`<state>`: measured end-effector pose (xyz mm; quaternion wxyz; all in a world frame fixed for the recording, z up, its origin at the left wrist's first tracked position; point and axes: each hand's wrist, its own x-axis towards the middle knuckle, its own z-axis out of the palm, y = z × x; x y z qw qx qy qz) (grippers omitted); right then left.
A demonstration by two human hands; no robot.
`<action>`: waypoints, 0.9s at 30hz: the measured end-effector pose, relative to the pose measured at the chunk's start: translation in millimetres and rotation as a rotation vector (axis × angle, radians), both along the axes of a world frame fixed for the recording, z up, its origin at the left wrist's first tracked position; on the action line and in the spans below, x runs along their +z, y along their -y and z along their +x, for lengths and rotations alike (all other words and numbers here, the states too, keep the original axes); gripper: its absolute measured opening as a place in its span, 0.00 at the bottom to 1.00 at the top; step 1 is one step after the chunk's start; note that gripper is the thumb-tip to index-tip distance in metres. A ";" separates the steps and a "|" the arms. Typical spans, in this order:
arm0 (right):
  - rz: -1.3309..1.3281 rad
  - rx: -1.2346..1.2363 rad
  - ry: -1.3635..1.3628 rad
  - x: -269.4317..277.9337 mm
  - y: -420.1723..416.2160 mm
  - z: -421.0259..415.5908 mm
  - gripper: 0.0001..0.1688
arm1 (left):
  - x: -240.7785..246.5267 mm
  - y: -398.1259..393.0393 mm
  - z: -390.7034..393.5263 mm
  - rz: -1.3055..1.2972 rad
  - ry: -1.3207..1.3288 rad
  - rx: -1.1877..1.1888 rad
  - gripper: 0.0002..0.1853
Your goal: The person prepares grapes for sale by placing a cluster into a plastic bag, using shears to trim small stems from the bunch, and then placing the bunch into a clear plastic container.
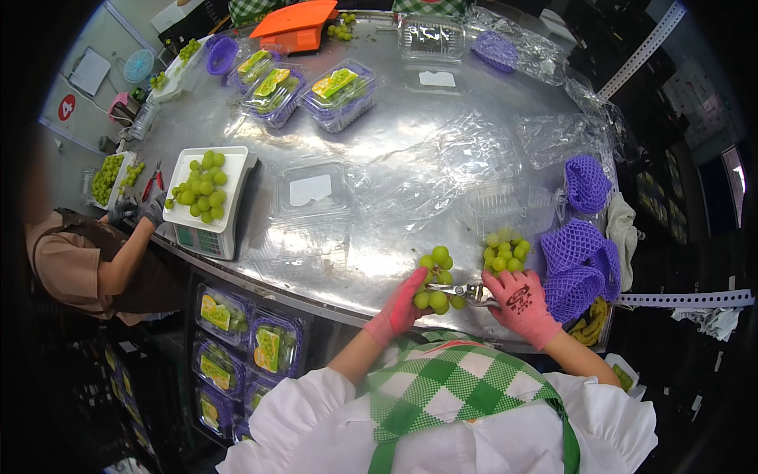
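In a pink glove, my left hand (400, 308) holds a small bunch of green grapes (439, 301) above the near edge of the metal table. My right hand (521, 303), gloved alike, grips a pair of pruning snips (465, 290). Their metal blades reach in among the stems of the held bunch. Just beyond my right hand lies another cluster of green grapes (505, 252) on the tabletop. Purple foam nets (571, 260) are heaped to the right of that hand.
A white scale (235, 195) bearing grapes stands at the left, near a co-worker's gloved hand (156, 208). Packed clamshell boxes (339, 98) sit farther back by an orange scale (296, 26). Empty clear clamshells (311, 189) and plastic film (408, 195) lie mid-table. A crate below holds packed boxes (273, 343).
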<state>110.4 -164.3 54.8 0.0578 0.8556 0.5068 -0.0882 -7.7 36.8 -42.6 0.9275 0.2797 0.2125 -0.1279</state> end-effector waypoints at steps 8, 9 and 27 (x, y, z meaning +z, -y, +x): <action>-0.016 0.039 -0.031 -3.4 3.2 7.7 0.35 | 0.2 2.5 0.9 0.070 0.010 -0.008 0.29; -0.004 0.042 -0.047 -6.6 5.8 10.0 0.35 | 1.0 2.5 1.4 0.085 0.007 -0.007 0.29; 0.060 0.252 0.075 30.8 4.3 34.3 0.41 | 22.9 -16.9 12.1 0.312 0.101 -0.130 0.32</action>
